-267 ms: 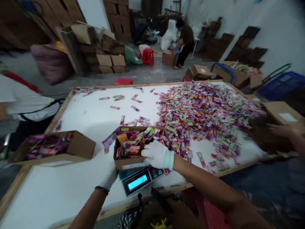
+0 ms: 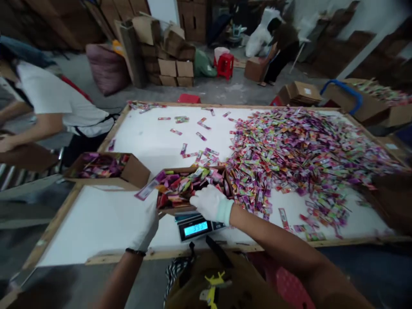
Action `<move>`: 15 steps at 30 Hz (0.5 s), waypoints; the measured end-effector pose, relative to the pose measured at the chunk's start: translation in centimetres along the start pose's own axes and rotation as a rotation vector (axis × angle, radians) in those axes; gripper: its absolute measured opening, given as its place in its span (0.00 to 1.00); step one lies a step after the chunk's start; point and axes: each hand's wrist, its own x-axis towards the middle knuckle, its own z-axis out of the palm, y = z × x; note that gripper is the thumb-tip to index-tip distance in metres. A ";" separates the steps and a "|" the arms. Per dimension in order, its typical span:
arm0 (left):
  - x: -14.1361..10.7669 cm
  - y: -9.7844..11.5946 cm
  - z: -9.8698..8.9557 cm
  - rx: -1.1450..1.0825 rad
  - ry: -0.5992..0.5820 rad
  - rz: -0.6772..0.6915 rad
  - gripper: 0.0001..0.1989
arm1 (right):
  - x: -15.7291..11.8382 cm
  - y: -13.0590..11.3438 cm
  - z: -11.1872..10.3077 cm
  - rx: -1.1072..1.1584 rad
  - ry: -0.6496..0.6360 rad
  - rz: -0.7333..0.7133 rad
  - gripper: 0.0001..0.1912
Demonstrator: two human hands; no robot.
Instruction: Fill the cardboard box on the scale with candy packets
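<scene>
An open cardboard box [image 2: 174, 210] full of small colourful packets [image 2: 183, 184] sits at the digital scale [image 2: 195, 228], whose blue display is lit. My left hand [image 2: 146, 227], in a white glove, is at the box's left front corner, its fingers against the side and partly hidden. My right hand [image 2: 210, 202], also gloved, lies over the front rim at the right, fingers closed on the edge beside the packets. One larger purple-and-white packet [image 2: 148, 189] sticks out at the box's left end.
A big heap of packets [image 2: 299, 150] covers the right of the white table [image 2: 109, 214]. Another filled box [image 2: 137, 171] stands at the left edge. A person in a white shirt [image 2: 48, 94] is at the left; another person [image 2: 285, 47] bends over a box behind.
The view has swung left, so the table and both boxes appear further right. The display shows different digits, and less of the box's front wall shows. Both hands stay at the box.
</scene>
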 end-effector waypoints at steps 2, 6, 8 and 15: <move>-0.8 0.4 -0.4 -0.026 0.056 -0.063 0.33 | -1.9 0.4 -0.9 0.019 0.023 0.008 0.14; -1.9 1.1 -1.0 -0.120 0.152 -0.101 0.29 | -6.7 3.5 -2.2 0.187 0.408 0.010 0.20; -2.3 1.6 -1.4 -0.139 0.162 -0.113 0.28 | -8.9 5.5 -2.3 0.269 0.619 0.081 0.20; -2.4 6.0 -3.0 0.070 0.061 0.173 0.30 | -11.2 7.1 -2.2 0.312 0.755 0.175 0.20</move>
